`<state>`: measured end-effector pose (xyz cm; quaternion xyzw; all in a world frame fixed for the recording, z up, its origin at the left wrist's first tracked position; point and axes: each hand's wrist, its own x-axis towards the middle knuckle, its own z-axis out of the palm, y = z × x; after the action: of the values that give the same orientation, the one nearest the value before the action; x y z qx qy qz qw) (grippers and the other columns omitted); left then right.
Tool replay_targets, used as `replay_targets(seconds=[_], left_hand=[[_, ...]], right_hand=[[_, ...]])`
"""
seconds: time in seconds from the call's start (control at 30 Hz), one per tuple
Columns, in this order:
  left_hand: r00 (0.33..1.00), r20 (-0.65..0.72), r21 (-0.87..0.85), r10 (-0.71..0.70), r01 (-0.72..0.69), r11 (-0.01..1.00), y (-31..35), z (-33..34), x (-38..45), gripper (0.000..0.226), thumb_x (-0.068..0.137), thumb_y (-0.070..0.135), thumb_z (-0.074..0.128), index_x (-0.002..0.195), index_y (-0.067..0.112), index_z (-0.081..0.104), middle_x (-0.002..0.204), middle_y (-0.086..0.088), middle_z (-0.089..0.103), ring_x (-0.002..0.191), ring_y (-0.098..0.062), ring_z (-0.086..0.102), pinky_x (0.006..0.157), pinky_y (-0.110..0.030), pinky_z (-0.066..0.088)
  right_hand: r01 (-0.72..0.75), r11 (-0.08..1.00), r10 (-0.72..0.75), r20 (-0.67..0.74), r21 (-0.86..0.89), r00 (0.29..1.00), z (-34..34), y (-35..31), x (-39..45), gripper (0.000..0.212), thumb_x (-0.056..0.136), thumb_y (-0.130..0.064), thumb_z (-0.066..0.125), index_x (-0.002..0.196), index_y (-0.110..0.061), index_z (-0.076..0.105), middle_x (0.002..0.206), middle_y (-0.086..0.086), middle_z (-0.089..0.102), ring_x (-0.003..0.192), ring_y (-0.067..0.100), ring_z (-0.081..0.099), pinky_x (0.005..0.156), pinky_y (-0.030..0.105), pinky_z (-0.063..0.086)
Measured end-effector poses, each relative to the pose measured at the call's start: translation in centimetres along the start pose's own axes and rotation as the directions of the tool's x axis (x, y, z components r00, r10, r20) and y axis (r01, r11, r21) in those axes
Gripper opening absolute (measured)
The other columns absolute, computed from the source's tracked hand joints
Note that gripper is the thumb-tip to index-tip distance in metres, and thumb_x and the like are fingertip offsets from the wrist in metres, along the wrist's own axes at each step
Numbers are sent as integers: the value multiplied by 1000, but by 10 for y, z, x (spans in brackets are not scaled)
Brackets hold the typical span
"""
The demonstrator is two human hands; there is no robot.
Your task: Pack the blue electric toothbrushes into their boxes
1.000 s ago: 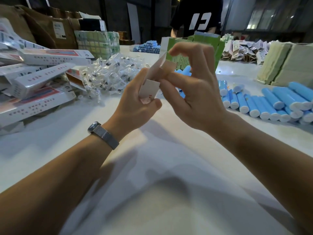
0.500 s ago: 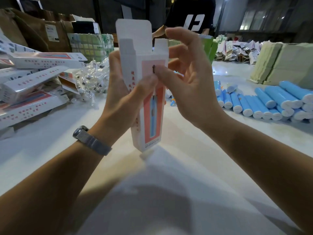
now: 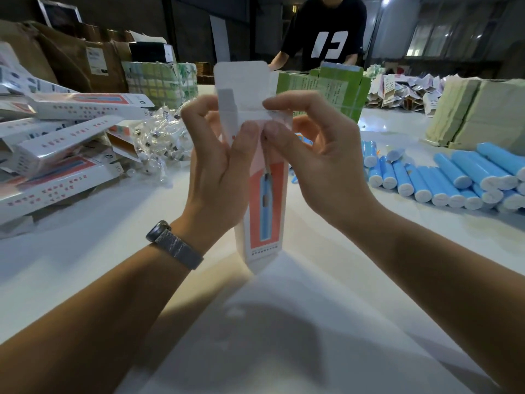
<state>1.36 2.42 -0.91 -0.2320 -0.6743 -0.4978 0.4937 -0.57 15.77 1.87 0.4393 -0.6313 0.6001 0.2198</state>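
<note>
Head view: I see an upright box (image 3: pixel 265 211) between my hands, top flap open, contents hidden. Left hand (image 3: pixel 218 172) and right hand (image 3: pixel 318 166) pinch its upper edge; blue toothbrushes (image 3: pixel 443 180) lie right of them on the counter (image 3: pixel 85 251).

Stacked white cardboard boxes (image 3: pixel 56 143) crowd the white table's (image 3: pixel 284 322) left edge, blue plastic toothbrush handles (image 3: pixel 454 180) its right; the near edge lies open.

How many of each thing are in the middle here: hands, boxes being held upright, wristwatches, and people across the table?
Hands: 2, the left hand and the right hand, both pinching the box's top
Toothbrush box held upright: 1
Wristwatch: 1, on the left wrist
Person across the table: 1
Total: 5
</note>
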Motion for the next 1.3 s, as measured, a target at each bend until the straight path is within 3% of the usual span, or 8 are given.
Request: replay_targets(seconds=[0.13, 0.23, 0.47, 0.73, 0.93, 1.0, 1.1, 1.3], left_hand=[[1000, 18, 147, -20, 17, 989, -3, -1, -4, 34, 108, 21, 32, 134, 3, 44, 99, 16, 61, 83, -8, 68, 67, -35, 59], [1000, 17, 115, -7, 5, 993, -1, 0, -5, 38, 109, 17, 30, 145, 8, 32, 106, 18, 61, 89, -16, 70, 71, -39, 61], [1000, 26, 55, -7, 5, 998, 2, 2, -6, 16, 108, 16, 33, 118, 26, 40, 93, 24, 56, 76, -21, 65, 61, -50, 55], [995, 89, 0, -33, 33, 999, 6, 2, -5, 10, 106, 11, 33, 114, 14, 39, 89, -5, 55, 72, -18, 62, 60, -40, 55], [994, 105, 33, 0, -3, 999, 6, 1, -3, 10, 106, 8, 35, 112, 15, 39, 91, 6, 58, 75, -1, 67, 64, -15, 51], [993, 116, -6, -16, 16, 1000, 8, 2, -2, 14, 106, 8, 35, 117, 17, 35, 94, -5, 61, 76, -7, 68, 65, -20, 53], [992, 123, -128, -31, 46, 991, 10, 3, -2, 22, 107, 5, 35, 124, 11, 23, 99, -27, 57, 77, -21, 68, 68, -28, 55], [993, 112, 18, -34, 32, 999, 8, 3, -3, 22, 106, 12, 32, 123, 3, 41, 92, -7, 60, 74, -25, 65, 62, -50, 55]], right_hand=[[-8, 1000, 8, -25, -3, 1000, 1, -2, -2, 22, 89, -9, 71, 105, -20, 60, 106, 2, 64, 86, 9, 61, 74, 27, 52], [-49, 999, 49, -36, -13, 998, 1, 1, -4, 21, 88, -14, 73, 103, -24, 63, 107, 9, 66, 84, 12, 61, 76, 30, 53], [-29, 994, 25, -38, -102, 999, -4, 6, -2, 15, 93, -18, 66, 106, -24, 64, 103, 13, 67, 79, 18, 63, 70, 21, 52], [32, 999, -31, 36, -39, 999, -7, 4, 2, 8, 94, -7, 60, 99, -12, 63, 102, 8, 53, 94, 16, 56, 81, 21, 45], [22, 997, -22, 2, 73, 1000, -8, -3, 9, 55, 85, 4, 66, 127, -15, 37, 114, 7, 61, 106, 20, 62, 83, 44, 57], [-5, 998, 3, 18, 63, 1000, -12, -2, 11, 59, 84, 4, 67, 133, -17, 40, 113, 14, 63, 105, 31, 61, 85, 46, 55], [3, 1000, -4, 50, 28, 999, -14, -1, 13, 32, 84, 2, 66, 107, -20, 62, 104, 7, 63, 96, 28, 60, 81, 35, 54], [18, 999, -20, 82, 31, 996, -14, -2, 13, 15, 85, -5, 64, 86, -20, 66, 93, 8, 61, 91, 19, 58, 78, 30, 48]])
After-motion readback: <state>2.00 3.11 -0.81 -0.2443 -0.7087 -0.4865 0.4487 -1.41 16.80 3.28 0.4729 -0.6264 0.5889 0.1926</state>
